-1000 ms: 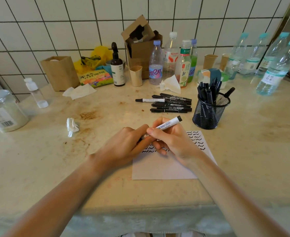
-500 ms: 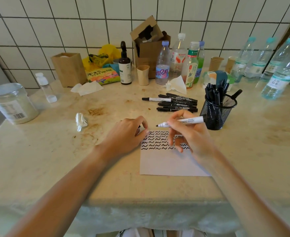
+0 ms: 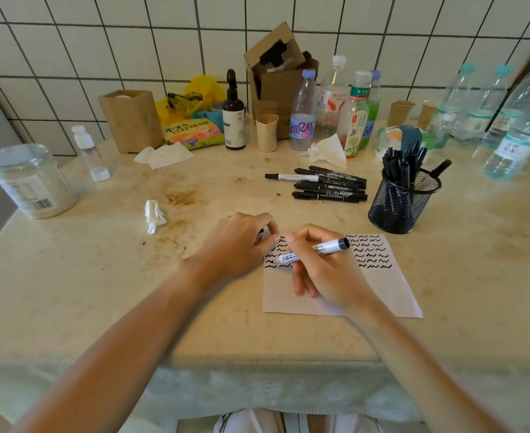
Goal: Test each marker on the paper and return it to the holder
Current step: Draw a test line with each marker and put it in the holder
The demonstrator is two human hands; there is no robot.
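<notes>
Left hand (image 3: 237, 245) on desk (image 3: 101, 276) at paper's (image 3: 382, 289) left edge, fingers curled round small dark thing, possibly cap; right hand (image 3: 323, 270) grips white marker (image 3: 312, 250) low over squiggle rows, tip pointing left; loose markers (image 3: 326, 187) lie beyond paper; mesh holder (image 3: 402, 201) to right, full of black markers
</notes>
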